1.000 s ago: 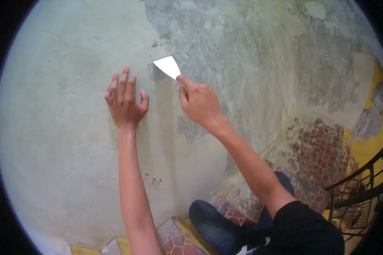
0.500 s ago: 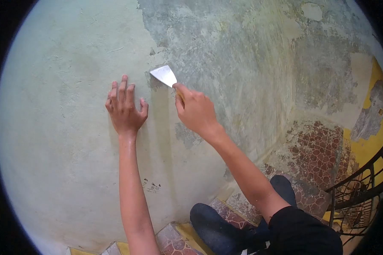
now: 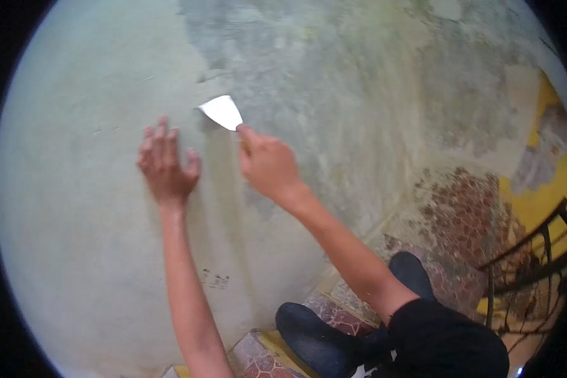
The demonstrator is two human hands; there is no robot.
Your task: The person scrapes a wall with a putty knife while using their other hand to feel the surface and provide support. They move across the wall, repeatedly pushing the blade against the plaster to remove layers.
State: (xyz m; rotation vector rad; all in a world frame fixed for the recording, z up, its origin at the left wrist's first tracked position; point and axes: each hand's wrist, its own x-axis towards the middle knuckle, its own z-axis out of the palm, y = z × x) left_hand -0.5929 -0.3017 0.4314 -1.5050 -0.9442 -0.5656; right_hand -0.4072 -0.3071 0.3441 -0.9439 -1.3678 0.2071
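Two bare hands are up against a wall (image 3: 75, 208) in my head-camera feed, and the frame is a little smeared with motion. The left hand (image 3: 165, 165) lies flat on the plaster with its fingers spread and loose, holding nothing. The right hand (image 3: 266, 165) is closed around the handle of a putty knife (image 3: 220, 112). The handle is almost wholly buried in the fist, so I cannot tell what it is made of.

The knife's blade is what I see best. It is a flat, pale trapezoid of thin metal, wider at the working edge than at the neck, and it reads nearly white in this light. It sits just above and to the left of the right-hand knuckles, with its broad edge against the wall where the smooth coat meets the stripped area. It is near the left fingertips but not touching them.

The wall on the left has an even, chalky, pale green coat with faint scuffs. To the right of the blade is a stripped patch (image 3: 283, 57), mottled grey and yellowish, rough and streaked, with a ragged border.

Below, I see crazy-paving floor tiles (image 3: 466, 201) in reddish brown with pale joints. Two dark rounded shoes (image 3: 315, 340) stand on them by the foot of the wall. A black metal railing (image 3: 535, 252) curves along the right edge, in front of a band of yellow paint (image 3: 542, 208).
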